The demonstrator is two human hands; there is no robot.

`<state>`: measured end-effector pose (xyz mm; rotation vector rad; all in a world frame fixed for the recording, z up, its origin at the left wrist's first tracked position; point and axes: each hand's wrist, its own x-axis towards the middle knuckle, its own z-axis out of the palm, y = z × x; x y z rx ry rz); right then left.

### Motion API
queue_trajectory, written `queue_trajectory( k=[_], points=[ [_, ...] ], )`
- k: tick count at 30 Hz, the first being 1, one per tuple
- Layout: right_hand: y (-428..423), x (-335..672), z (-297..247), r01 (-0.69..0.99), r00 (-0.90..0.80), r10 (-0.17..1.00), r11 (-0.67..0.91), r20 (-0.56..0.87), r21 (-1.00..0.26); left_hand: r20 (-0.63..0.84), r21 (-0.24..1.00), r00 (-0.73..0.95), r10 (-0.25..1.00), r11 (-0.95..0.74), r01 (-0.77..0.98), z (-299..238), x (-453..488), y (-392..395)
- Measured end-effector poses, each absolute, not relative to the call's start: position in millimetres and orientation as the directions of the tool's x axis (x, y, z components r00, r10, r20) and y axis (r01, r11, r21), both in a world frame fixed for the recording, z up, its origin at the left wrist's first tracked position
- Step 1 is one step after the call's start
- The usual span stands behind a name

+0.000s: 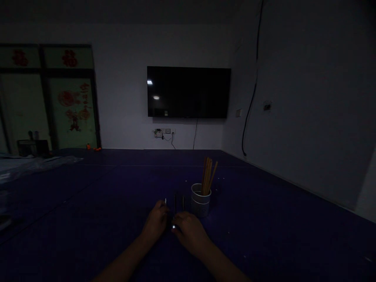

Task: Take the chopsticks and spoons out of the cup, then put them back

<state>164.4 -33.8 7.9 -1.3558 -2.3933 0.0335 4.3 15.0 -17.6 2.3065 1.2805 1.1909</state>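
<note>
In the dim head view my left hand [155, 220] rests low over the blue tabletop, its fingers curled together. A thin pale tip [165, 201] sticks up just past those fingers; its kind is not clear. My right hand [189, 231] is beside it, fingers bent and closed around a small thing with a bright shiny spot [173, 226], mostly hidden. Two dark slender objects, one a dark strip [175, 200] and the other a curved strip [183, 202], lie just beyond the hands. Right of them stands a grey metal cup [200, 205] holding several wooden chopsticks [207, 176].
The large blue surface [117, 188] reaches to the wall. Clear plastic sheeting [38, 166] and a dark box [33, 148] are at the left. Small orange items [96, 149] lie by the door. A television [189, 92] hangs above sockets; a black cable [252, 98] runs down the right wall.
</note>
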Motion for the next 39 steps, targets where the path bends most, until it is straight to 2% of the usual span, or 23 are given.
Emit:
queue_trajectory(
  k=[6, 10, 16, 18, 22, 25, 29, 36, 39],
  points=[
    [-34, 164, 6, 0.817, -0.463, 0.820, 0.542, 0.337, -0.197, 0.622, 0.525, 0.285, 0.730, -0.658, 0.539, -15, 4, 14],
    [-35, 163, 9, 0.815, -0.451, 0.822, 0.538, 0.347, -0.216, 0.703, 0.457, 0.276, 0.656, -0.714, 0.531, -12, 2, 11],
    [-36, 163, 11, 0.792, -0.307, 0.794, 0.519, 0.524, -0.321, 0.753, 0.307, 0.359, 0.551, -0.778, 0.548, -9, -1, 0],
    [-36, 165, 11, 0.770, -0.229, 0.746, 0.532, 0.626, -0.352, 0.717, 0.322, 0.397, 0.572, -0.778, 0.539, -5, 1, -8],
    [-35, 170, 11, 0.756, -0.097, 0.616, 0.556, 0.782, -0.345, 0.643, 0.448, 0.430, 0.634, -0.766, 0.461, -3, 8, -21],
    [-35, 172, 13, 0.790, -0.080, 0.560, 0.540, 0.824, -0.290, 0.647, 0.475, 0.425, 0.633, -0.771, 0.425, -10, 11, -22],
    [-33, 173, 13, 0.829, -0.100, 0.564, 0.502, 0.820, -0.244, 0.667, 0.495, 0.392, 0.634, -0.770, 0.402, -18, 10, -20],
    [-34, 177, 15, 0.848, -0.095, 0.539, 0.484, 0.837, -0.215, 0.713, 0.284, 0.482, 0.509, -0.838, 0.466, -11, 3, -24],
    [-36, 178, 17, 0.863, -0.085, 0.517, 0.466, 0.852, -0.197, 0.782, 0.206, 0.422, 0.458, -0.830, 0.518, -13, 1, -22]
  ],
)
